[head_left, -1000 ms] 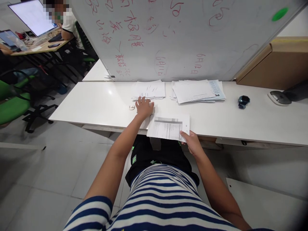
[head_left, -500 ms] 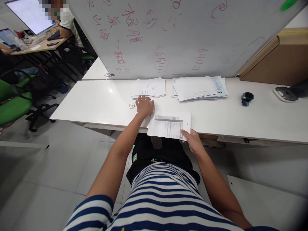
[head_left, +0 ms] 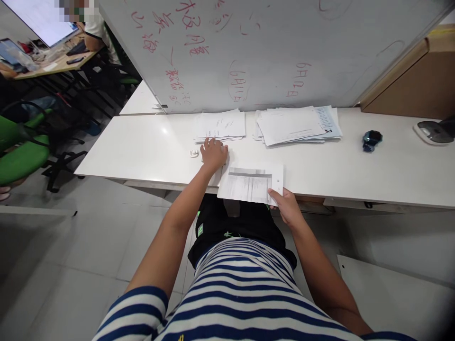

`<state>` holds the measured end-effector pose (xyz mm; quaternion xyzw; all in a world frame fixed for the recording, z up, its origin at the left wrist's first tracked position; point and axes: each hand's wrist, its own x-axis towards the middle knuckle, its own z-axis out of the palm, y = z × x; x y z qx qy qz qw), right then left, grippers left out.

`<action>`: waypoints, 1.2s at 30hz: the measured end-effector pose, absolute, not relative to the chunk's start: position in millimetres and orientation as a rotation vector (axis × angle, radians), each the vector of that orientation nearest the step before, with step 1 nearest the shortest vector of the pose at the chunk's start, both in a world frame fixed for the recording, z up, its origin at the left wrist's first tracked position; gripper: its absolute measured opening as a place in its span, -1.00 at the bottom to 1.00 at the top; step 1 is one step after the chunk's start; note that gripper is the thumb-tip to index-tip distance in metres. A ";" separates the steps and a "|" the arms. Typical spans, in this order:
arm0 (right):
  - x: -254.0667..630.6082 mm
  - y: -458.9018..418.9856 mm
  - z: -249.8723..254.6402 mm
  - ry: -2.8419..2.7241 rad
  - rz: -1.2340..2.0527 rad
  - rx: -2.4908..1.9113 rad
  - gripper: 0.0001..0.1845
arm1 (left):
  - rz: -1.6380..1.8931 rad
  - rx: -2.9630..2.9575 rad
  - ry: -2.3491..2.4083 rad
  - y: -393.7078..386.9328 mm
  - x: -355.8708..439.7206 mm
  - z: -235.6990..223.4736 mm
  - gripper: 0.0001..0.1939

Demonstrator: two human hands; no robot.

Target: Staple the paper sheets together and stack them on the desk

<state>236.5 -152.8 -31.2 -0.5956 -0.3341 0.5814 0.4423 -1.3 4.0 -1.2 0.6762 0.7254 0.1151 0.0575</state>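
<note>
My left hand (head_left: pixel 214 154) rests palm down near the front edge of the white desk, fingers spread and curled over a small greyish object that it mostly hides. My right hand (head_left: pixel 288 207) pinches the lower right corner of a printed paper sheet (head_left: pixel 250 184), thumb on top. That sheet juts over the desk edge, its left end reaching toward my left hand. Two small dark marks show by its right side. Just beyond my left fingertips lies a small stack of papers (head_left: pixel 222 124). A little white round item (head_left: pixel 194 153) sits left of that hand.
A larger, uneven pile of papers (head_left: pixel 295 125) lies right of the small stack. Behind stands a whiteboard (head_left: pixel 266 52) with red writing. Farther right are a dark blue watch-like object (head_left: pixel 372 140), a grey-white device (head_left: pixel 432 132) and a cardboard box (head_left: pixel 408 80). A green chair (head_left: pixel 24 156) stands left.
The camera view has shifted slightly. Both hands and the sheet keep nearly the same place relative to the desk.
</note>
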 end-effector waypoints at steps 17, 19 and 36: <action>241.0 -151.4 -40.2 -0.835 1.459 -1.480 -0.54 | 0.437 2.008 2.242 5.5 0.3 -2.8 -0.59; 240.9 -151.7 -40.6 -0.831 1.463 -1.478 -0.54 | 0.447 2.009 2.239 6.0 -0.7 -3.9 -0.58; 237.2 -157.1 -36.9 -0.861 1.447 -1.495 -0.53 | 0.427 1.977 2.247 3.8 0.8 -0.4 -0.58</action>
